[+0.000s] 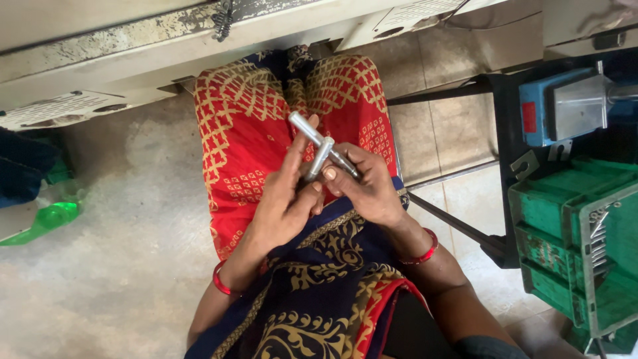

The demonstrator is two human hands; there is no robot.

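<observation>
Over my lap, both hands hold a small silver metal part (320,147) made of two short rods crossed in an X. My left hand (284,203) grips the lower end of one rod with thumb and fingers stretched up along it. My right hand (367,186) pinches the other rod's darker end from the right. The upper rod end sticks out free above my fingers. Red bangles sit on both wrists. Red and yellow patterned cloth (242,133) covers my knees beneath the part.
A worn pale workbench edge (133,40) runs across the top. Green plastic crates (578,233) stand at the right beside a blue and grey metal fixture (565,106) on a dark frame. A green plastic bottle (46,219) lies on the concrete floor at left.
</observation>
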